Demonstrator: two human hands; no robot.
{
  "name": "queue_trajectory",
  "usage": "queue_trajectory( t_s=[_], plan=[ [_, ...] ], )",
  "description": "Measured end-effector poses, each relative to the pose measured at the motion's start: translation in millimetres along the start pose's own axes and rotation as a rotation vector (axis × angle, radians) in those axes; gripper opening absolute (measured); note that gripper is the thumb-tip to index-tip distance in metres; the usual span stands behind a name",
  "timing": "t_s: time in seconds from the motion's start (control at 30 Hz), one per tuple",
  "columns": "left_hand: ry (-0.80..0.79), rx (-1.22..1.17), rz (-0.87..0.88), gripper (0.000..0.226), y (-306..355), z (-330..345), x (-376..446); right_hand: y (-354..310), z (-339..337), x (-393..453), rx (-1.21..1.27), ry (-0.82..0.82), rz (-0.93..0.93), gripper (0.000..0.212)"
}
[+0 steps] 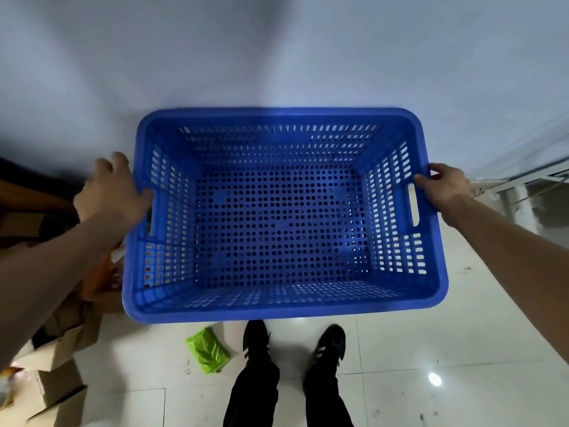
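A large blue perforated plastic basket (283,309) is held in front of me above the tiled floor, close to a pale wall. It is empty inside. My left hand (112,192) grips the basket's left rim, thumb over the inside by the handle slot. My right hand (445,188) grips the right rim near the far corner, thumb hooked over the edge above the right handle slot. Both arms reach out from the lower corners of the view.
Brown cardboard boxes (58,359) pile up on the floor at the left. A green plastic bag (207,349) lies just below the basket. My black shoes (255,340) stand on white glossy tiles. A white frame (523,183) stands at the right.
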State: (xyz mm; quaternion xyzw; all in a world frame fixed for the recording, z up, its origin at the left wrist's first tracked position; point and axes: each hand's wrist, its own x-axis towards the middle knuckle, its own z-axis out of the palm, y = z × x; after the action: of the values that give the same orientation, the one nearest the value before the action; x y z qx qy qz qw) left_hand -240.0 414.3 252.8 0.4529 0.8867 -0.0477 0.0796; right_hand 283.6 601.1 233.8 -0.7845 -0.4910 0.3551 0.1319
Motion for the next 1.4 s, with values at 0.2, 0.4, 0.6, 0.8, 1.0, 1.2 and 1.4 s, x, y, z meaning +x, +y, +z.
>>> queue_trajectory(
  t_s=[0.2,0.4,0.6,0.8,1.0,1.2,1.4],
  plan=[
    [0.033,0.22,0.54,0.047,102,-44,-24,20,-33,-58,-0.302,-0.061,-0.13,0.072],
    [-0.365,0.216,0.989,0.038,249,-78,-109,99,-116,-157,-0.244,-0.13,0.003,0.07],
    [-0.45,0.337,1.253,0.02,363,-100,-241,234,-252,-282,-0.192,-0.027,0.157,0.065],
    [-0.417,0.195,1.389,0.012,433,-75,-445,439,-341,-463,-0.123,0.113,0.375,0.065],
    [-0.352,0.721,1.757,0.015,508,-28,-693,643,-381,-679,0.051,0.272,0.659,0.063],
    [-0.302,0.635,2.085,0.019,561,1,-906,762,-385,-821,0.226,0.45,0.885,0.061],
    [-0.356,0.724,2.23,0.022,595,55,-1050,844,-386,-878,0.297,0.462,0.976,0.056]
  ],
)
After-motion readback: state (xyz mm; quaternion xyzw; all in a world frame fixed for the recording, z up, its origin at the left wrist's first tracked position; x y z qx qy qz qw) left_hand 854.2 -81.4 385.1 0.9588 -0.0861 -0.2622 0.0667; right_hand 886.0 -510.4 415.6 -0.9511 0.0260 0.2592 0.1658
